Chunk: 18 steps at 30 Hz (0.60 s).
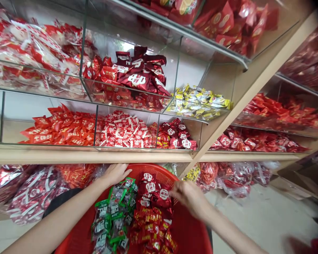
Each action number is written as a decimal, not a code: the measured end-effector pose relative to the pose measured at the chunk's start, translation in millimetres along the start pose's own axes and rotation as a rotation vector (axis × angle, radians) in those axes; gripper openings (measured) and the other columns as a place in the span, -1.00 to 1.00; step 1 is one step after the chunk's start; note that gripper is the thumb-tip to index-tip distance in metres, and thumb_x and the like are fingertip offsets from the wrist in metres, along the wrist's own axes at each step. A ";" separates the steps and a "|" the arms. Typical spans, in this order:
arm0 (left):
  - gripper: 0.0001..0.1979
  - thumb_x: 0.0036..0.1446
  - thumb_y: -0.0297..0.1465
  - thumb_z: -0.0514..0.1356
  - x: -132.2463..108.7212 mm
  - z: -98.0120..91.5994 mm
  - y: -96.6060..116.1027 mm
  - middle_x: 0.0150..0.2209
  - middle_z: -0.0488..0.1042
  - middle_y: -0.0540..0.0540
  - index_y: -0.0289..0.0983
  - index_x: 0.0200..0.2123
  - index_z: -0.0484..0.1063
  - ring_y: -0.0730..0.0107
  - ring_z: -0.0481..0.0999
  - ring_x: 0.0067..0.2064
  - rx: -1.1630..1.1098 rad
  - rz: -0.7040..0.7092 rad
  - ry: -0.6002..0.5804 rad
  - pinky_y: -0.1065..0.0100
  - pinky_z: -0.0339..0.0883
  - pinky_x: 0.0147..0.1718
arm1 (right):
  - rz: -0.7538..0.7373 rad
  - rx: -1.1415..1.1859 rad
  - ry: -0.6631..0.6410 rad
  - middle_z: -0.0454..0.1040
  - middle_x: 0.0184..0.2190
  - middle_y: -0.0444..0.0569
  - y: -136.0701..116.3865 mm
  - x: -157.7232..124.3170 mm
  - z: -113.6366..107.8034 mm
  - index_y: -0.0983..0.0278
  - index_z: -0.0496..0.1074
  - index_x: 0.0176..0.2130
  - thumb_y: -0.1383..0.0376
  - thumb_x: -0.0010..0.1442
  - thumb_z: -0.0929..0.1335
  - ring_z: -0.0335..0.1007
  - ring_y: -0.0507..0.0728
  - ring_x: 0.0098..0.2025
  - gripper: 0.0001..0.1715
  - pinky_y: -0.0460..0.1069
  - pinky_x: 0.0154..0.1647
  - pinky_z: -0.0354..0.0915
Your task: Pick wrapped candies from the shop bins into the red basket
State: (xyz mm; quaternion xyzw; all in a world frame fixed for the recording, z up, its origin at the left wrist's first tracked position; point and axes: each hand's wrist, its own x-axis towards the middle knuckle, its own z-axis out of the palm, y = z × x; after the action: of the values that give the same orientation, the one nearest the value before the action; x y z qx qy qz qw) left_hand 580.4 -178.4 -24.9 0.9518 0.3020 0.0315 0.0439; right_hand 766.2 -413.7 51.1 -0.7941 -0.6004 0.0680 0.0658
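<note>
A red plastic basket (193, 229) fills the bottom middle of the view, its mesh rim (153, 171) at the far side. Green-and-clear snack packets (111, 215) lie in its left half. Dark red packets (151, 192) are heaped in its right half, above red-and-gold packets (153, 233). My left hand (116, 174) rests over the far rim with its fingers apart. My right hand (189, 198) hangs at the basket's right side, its fingers bunched beside the dark red packets. Nothing shows between those fingers, though they partly hide what lies below them.
Glass-fronted beige shelves (90, 155) rise ahead, stocked with red, dark red and yellow snack packets. Large clear bags of red packets (34, 194) sit below them on both sides of the basket. Pale floor (265, 218) spreads at lower right.
</note>
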 end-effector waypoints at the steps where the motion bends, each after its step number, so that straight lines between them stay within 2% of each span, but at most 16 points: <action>1: -0.66 0.18 -0.20 -0.08 0.1 0.2 -0.2 -0.14 0.45 -0.25 -0.28 -0.19 0.34 0.14 0.42 -0.07 -0.001 0.002 0.003 0.22 0.25 -0.11 | 0.030 -0.010 0.069 0.35 -0.67 -0.08 2.6 15.6 -18.0 0.27 0.33 -0.64 0.16 0.17 0.24 0.28 0.03 -0.57 -0.58 -0.09 -0.53 0.05; 3: -0.67 0.18 -0.20 -0.08 0.0 0.4 -0.6 -0.12 0.44 -0.25 -0.28 -0.18 0.33 0.13 0.42 -0.07 0.000 0.006 0.007 0.22 0.24 -0.10 | 0.016 0.010 0.223 0.31 -0.69 -0.07 7.4 49.6 -49.1 0.28 0.31 -0.66 0.19 0.23 0.17 0.25 0.02 -0.58 -0.50 -0.08 -0.49 0.06; 4: -0.67 0.18 -0.20 -0.08 -0.1 0.4 -0.9 -0.12 0.44 -0.25 -0.29 -0.18 0.33 0.13 0.42 -0.07 0.001 0.007 0.009 0.22 0.24 -0.10 | -0.030 0.034 0.293 0.35 -0.64 -0.07 9.3 67.1 -60.8 0.29 0.34 -0.61 0.23 0.22 0.17 0.27 0.03 -0.54 -0.55 -0.08 -0.44 0.09; 6: -0.67 0.18 -0.21 -0.08 -0.6 0.8 -1.6 -0.12 0.44 -0.25 -0.29 -0.18 0.32 0.13 0.42 -0.07 0.005 0.006 0.015 0.23 0.24 -0.10 | -0.238 0.123 0.347 0.44 -0.34 -0.03 10.9 101.4 -74.8 0.30 0.41 -0.30 0.38 0.15 0.22 0.32 0.03 -0.32 -0.81 -0.10 -0.30 0.13; 7: -0.67 0.18 -0.21 -0.08 -0.9 1.1 -2.1 -0.13 0.44 -0.25 -0.29 -0.18 0.32 0.13 0.42 -0.07 0.007 0.005 0.016 0.23 0.25 -0.10 | -0.292 0.142 0.350 0.42 -0.22 -0.01 10.6 117.3 -77.4 0.30 0.36 -0.16 0.42 0.12 0.23 0.31 0.03 -0.22 -0.74 -0.10 -0.24 0.14; 9: -0.68 0.17 -0.21 -0.08 -1.4 1.9 -3.1 -0.12 0.45 -0.23 -0.27 -0.19 0.32 0.14 0.42 -0.07 -0.001 0.004 0.021 0.23 0.25 -0.10 | -0.269 0.144 0.252 0.41 -0.20 -0.01 8.0 145.0 -76.2 0.30 0.29 -0.06 0.40 0.10 0.27 0.29 0.02 -0.22 -0.64 -0.11 -0.25 0.15; 12: -0.70 0.17 -0.22 -0.07 -1.6 2.1 -3.9 -0.08 0.43 -0.22 -0.25 -0.17 0.31 0.15 0.40 -0.03 -0.037 0.001 0.021 0.24 0.23 -0.07 | -0.166 0.099 0.067 0.44 -0.38 -0.06 2.1 173.3 -68.2 0.34 0.38 -0.20 0.30 -0.01 0.38 0.29 0.02 -0.38 -0.68 -0.11 -0.38 0.16; 15: -0.71 0.17 -0.23 -0.07 -1.3 1.0 -3.4 -0.09 0.44 -0.23 -0.26 -0.19 0.32 0.14 0.40 -0.03 -0.039 -0.028 0.000 0.23 0.24 -0.08 | -0.141 0.057 0.007 0.45 -0.44 -0.08 -2.1 184.8 -63.0 0.36 0.43 -0.31 0.34 -0.17 0.45 0.28 0.02 -0.44 -0.67 -0.12 -0.45 0.13; 18: -0.70 0.18 -0.23 -0.10 -0.7 1.3 -3.4 -0.13 0.46 -0.23 -0.26 -0.22 0.32 0.12 0.43 -0.07 -0.010 -0.040 -0.023 0.23 0.26 -0.12 | -0.132 0.021 0.001 0.45 -0.44 -0.08 -2.1 185.0 -64.8 0.35 0.44 -0.33 0.37 -0.16 0.42 0.28 0.02 -0.43 -0.72 -0.13 -0.46 0.12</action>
State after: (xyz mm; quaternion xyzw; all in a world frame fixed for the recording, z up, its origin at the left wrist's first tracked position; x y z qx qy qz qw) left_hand 578.1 -176.1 -26.5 0.9456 0.3204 0.0211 0.0526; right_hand 826.2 -236.5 109.7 -0.7521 -0.6506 0.0694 0.0788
